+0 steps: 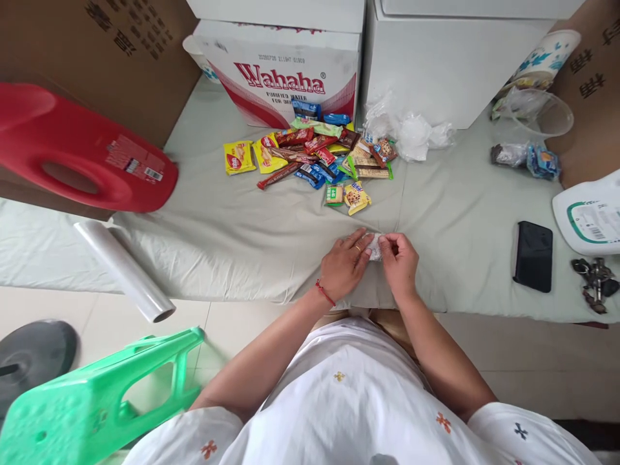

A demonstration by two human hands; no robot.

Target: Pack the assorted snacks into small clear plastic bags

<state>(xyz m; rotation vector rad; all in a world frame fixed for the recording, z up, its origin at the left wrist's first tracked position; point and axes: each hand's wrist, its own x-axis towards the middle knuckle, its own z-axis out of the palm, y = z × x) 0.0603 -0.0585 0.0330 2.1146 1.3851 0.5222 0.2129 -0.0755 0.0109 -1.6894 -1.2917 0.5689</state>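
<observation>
The white shirt (358,413) fills six o'clock; the forearms (271,352) converge ahead. The left hand (345,263), palm down, grips a small whitish bundle (374,247), perhaps crumpled plastic, near centre towards three o'clock; the right hand (400,258) pinches its edge.

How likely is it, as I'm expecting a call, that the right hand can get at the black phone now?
Likely yes: only pale cloth shows between the right hand and the black phone. The hand seems to pinch a small whitish thing, though, so it may need to let go first.
</observation>
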